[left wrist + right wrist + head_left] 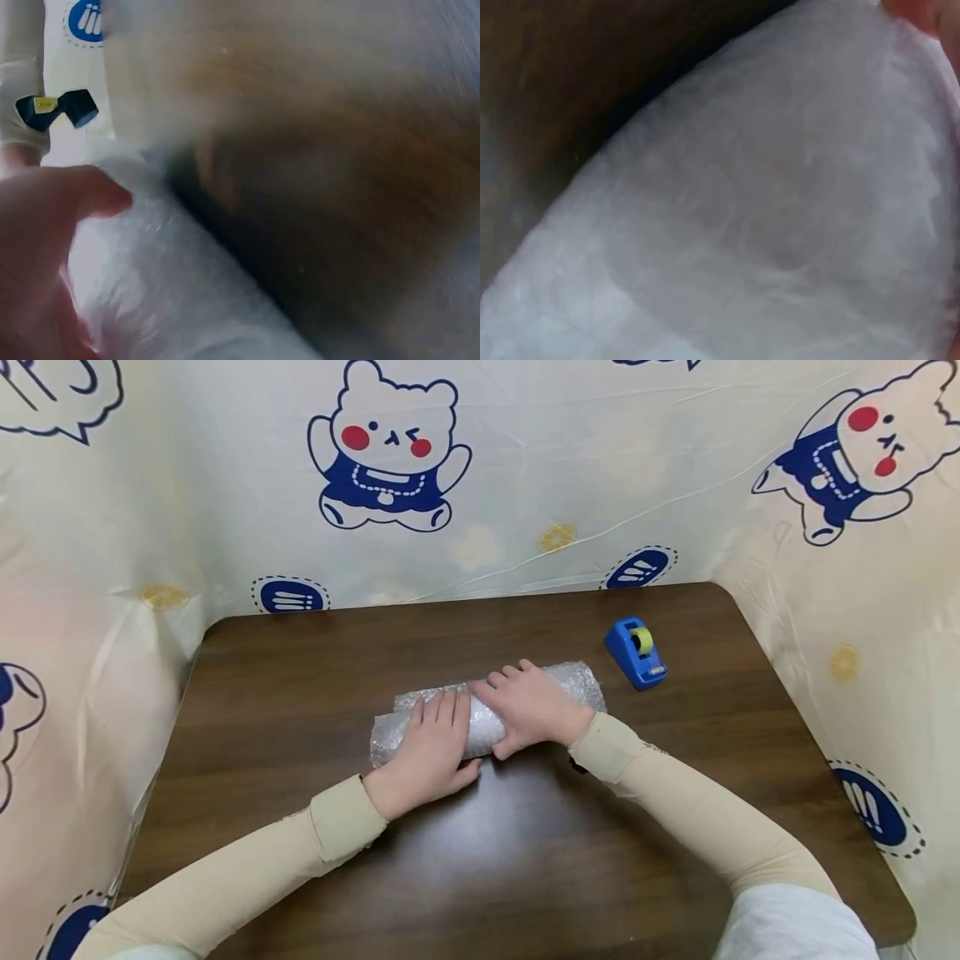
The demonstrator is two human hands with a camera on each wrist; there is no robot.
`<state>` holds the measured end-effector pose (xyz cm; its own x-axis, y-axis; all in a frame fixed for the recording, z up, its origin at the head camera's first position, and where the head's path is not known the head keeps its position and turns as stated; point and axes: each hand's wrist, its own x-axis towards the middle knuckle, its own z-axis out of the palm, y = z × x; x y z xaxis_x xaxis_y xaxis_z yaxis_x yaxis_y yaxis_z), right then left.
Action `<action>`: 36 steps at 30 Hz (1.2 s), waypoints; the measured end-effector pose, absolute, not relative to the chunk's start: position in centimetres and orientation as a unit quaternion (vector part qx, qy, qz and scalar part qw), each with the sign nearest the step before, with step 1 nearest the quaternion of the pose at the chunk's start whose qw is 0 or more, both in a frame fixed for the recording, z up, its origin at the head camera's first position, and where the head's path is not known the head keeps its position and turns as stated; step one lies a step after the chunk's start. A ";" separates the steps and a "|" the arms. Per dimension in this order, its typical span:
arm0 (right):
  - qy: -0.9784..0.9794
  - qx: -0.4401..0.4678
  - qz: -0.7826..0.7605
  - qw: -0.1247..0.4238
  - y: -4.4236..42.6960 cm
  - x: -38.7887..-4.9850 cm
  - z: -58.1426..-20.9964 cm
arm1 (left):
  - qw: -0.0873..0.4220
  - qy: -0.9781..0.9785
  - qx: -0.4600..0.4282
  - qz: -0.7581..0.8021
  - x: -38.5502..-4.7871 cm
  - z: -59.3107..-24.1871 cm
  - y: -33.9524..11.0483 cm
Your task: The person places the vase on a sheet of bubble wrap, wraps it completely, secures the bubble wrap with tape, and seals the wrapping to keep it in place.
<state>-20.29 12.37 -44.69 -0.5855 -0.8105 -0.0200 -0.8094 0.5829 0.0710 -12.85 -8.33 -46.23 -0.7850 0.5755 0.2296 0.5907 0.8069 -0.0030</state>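
Note:
A roll of clear bubble wrap (480, 731) lies crosswise on the brown table, a loose layer showing along its far side. Whatever may be inside it is hidden. My left hand (431, 747) rests on the roll's left half with straight fingers, its thumb at the near side. Over the middle, my right hand (536, 706) grips the roll, fingers bent across the top and thumb at the near edge. The left wrist view shows the thumb (101, 193) against the wrap. Bubble wrap (765, 195) fills most of the right wrist view.
A blue tape dispenser (636, 652) with a yellow-green tape roll stands at the back right of the table (480, 868). Pale curtains (540, 460) printed with bears hang behind the table and at both sides.

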 end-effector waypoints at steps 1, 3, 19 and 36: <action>-0.891 0.453 -0.037 0.003 12.4 -20.4 -44.6 | 0.107 -0.946 -0.305 -0.030 -12.9 -46.4 -8.2; -0.890 0.455 -0.036 -0.001 12.4 -20.7 -44.5 | 0.108 -0.948 -0.298 -0.019 -13.2 -46.8 -8.0; -0.870 0.489 -0.001 0.067 13.4 -20.2 -44.0 | 0.108 -0.952 -0.282 -0.045 -15.2 -47.6 -8.1; -0.890 0.408 -0.123 0.159 13.5 -17.2 -46.5 | 0.067 -0.951 -0.290 -0.082 -16.6 -47.5 -8.9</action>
<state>-17.23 13.49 -46.47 -0.6160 -0.7663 0.1825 -0.6878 0.6362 0.3495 -16.65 -8.86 -47.45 -0.8227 0.5410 0.1746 0.5630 0.8180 0.1179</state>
